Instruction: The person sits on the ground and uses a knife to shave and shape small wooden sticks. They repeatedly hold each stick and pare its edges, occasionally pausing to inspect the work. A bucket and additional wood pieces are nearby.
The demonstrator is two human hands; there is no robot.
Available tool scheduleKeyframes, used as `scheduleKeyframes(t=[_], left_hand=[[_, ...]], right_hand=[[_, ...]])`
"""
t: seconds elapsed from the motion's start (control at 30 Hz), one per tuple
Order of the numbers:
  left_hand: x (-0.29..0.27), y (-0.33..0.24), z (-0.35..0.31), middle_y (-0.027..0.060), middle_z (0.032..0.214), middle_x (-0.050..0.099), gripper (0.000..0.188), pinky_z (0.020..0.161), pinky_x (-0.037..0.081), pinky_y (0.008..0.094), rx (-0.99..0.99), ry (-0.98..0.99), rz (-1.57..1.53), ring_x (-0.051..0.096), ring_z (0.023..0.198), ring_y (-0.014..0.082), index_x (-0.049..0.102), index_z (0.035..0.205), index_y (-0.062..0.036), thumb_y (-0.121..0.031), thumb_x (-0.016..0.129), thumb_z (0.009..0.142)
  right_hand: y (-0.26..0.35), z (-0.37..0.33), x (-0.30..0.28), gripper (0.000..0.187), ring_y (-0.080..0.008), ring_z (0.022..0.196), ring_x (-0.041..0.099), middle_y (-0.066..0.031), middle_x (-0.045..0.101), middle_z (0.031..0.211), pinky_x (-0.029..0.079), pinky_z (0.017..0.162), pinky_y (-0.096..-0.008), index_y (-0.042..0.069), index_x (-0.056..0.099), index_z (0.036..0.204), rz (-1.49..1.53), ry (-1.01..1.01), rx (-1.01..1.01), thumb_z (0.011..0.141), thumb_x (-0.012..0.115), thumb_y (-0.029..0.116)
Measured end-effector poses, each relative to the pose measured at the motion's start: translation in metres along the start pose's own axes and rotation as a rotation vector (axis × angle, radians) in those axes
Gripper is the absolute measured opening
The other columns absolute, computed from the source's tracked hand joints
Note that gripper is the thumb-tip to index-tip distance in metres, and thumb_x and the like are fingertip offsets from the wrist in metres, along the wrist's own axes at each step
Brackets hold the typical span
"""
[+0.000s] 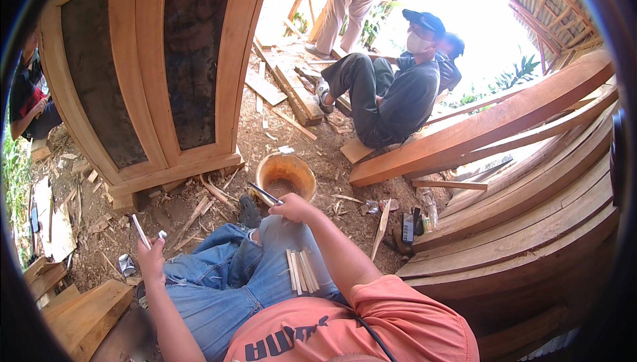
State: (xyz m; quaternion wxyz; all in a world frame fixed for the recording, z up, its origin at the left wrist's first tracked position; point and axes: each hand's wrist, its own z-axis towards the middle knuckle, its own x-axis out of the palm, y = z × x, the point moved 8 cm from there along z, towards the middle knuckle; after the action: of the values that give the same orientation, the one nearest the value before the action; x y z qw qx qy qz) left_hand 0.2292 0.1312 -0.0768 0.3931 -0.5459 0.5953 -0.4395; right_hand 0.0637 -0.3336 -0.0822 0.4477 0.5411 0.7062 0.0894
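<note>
One thin tool (265, 193) is pinched in the right hand (292, 208) before the bucket (300, 166), one pale stick (140, 231) in the left hand (152, 262), left of it. Slats (302, 271) lie nearer, on the lap (265, 276); a frame (142, 63) stands left of the bucket.

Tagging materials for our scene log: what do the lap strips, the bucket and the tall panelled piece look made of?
Lap strips: probably wood or bamboo, unfinished; pale, matt, straight-edged.
Bucket: likely plastic, stained; yellow-orange, smooth rounded wall.
Tall panelled piece: wooden frame, seemingly unvarnished, with brown tonal variation; its dark panels are mottled, material unclear.
</note>
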Motion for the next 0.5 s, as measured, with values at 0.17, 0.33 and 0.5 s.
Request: scheduleKeyframes(t=[0.17,0.33,0.5], left_hand=[[-0.004,0.008,0.005,-0.0037,0.083,0.050,0.028,0.045,0.028,0.0223,-0.020,0.008,-0.007,0.040,0.055,0.0024,0.051,0.109,-0.0092,-0.013,0.076,0.096],[-0.004,0.009,0.005,-0.0037,0.082,0.050,0.028,0.045,0.028,0.0226,-0.009,0.005,-0.012,0.039,0.055,0.0025,0.051,0.109,-0.0091,-0.013,0.076,0.096],[-0.009,0.015,0.010,-0.0028,0.086,0.052,0.028,0.048,0.030,0.0235,0.003,0.009,0.011,0.042,0.060,0.0040,0.053,0.109,-0.0085,-0.014,0.077,0.095]], right_hand=[[0.000,0.000,0.000,0.043,-0.0164,0.053,0.058,-0.0049,0.064,0.069,0.047,0.050,-0.0344,0.006,0.078,0.106,-0.001,-0.010,0.008,0.087,0.083,0.044],[0.000,0.000,-0.001,0.046,-0.0193,0.053,0.061,-0.0096,0.068,0.071,0.049,0.050,-0.0360,0.004,0.079,0.107,0.002,-0.017,-0.001,0.086,0.084,0.044],[0.000,0.001,0.000,0.046,-0.0196,0.054,0.062,-0.0098,0.069,0.072,0.049,0.051,-0.0364,0.003,0.079,0.107,-0.001,-0.008,0.000,0.087,0.084,0.044]])
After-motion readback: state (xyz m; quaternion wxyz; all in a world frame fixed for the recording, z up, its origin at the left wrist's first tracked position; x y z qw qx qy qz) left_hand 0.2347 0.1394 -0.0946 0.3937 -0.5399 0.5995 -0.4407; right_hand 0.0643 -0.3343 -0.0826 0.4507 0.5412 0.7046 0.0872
